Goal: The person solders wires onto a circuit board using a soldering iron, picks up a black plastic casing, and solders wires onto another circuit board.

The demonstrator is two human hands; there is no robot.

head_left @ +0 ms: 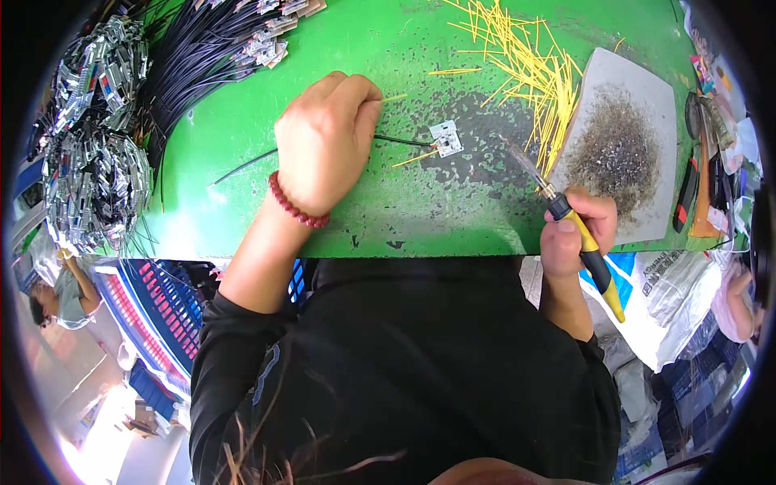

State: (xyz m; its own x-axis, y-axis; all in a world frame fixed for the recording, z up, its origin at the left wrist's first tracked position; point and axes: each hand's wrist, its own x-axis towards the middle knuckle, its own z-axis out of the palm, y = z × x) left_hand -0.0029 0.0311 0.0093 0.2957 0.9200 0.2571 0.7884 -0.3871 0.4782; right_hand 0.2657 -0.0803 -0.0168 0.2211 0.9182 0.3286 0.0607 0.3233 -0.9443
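My left hand (327, 121), with a dark red bead bracelet on its wrist, is closed, and a thin yellow wire (394, 98) sticks out from its fingertips. Beneath that hand passes a black cable (404, 141), leading to a small white circuit board (446, 139) on the green table. A second short yellow wire (414, 158) reaches the board's left edge. In my right hand (575, 230) is a soldering iron (584, 250) with a yellow and black handle; its tip points up and left, apart from the board.
Loose yellow wires (529, 73) lie in a heap at the far right, beside a grey slab (667, 121) covered in dark residue. Black cables with boards (210, 44) and bundled metallic parts (97, 162) occupy the left. Hand tools (702, 178) rest along the right edge.
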